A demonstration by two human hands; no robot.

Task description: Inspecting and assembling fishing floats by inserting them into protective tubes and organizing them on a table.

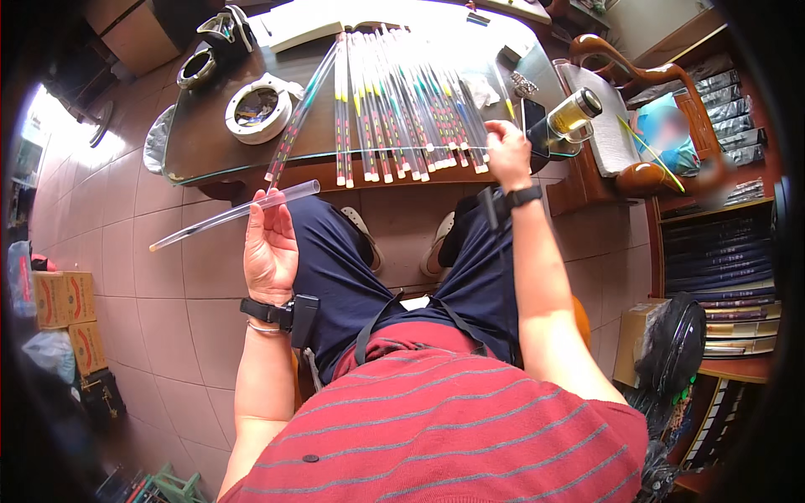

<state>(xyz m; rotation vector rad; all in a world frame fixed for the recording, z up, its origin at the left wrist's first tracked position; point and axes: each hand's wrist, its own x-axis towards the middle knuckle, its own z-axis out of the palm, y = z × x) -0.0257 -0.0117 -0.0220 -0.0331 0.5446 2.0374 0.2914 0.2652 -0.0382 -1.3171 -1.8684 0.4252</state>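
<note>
My left hand [270, 247] is closed round a long clear plastic tube [239, 215], held tilted in front of the table's left part. The tube's wide end points up to the right, and its narrow lower end has an orange-tan tip. My right hand [508, 156] is at the table's front edge, with fingers curled together; what they hold, if anything, is hidden. Close beside it lies a fanned row of clear tubes [387, 126] with slim pink, yellow and green banded sticks inside. One such tube [295, 126] lies slanted apart on the left.
The glass-topped table [197, 142] carries a white ring-shaped device [258, 111], a black phone [535, 126] and a yellow-filled lidded bottle [573, 114]. A wooden armchair [700, 105] stands to the right, near shelves [713, 251]. Cardboard boxes [67, 300] are stacked at left.
</note>
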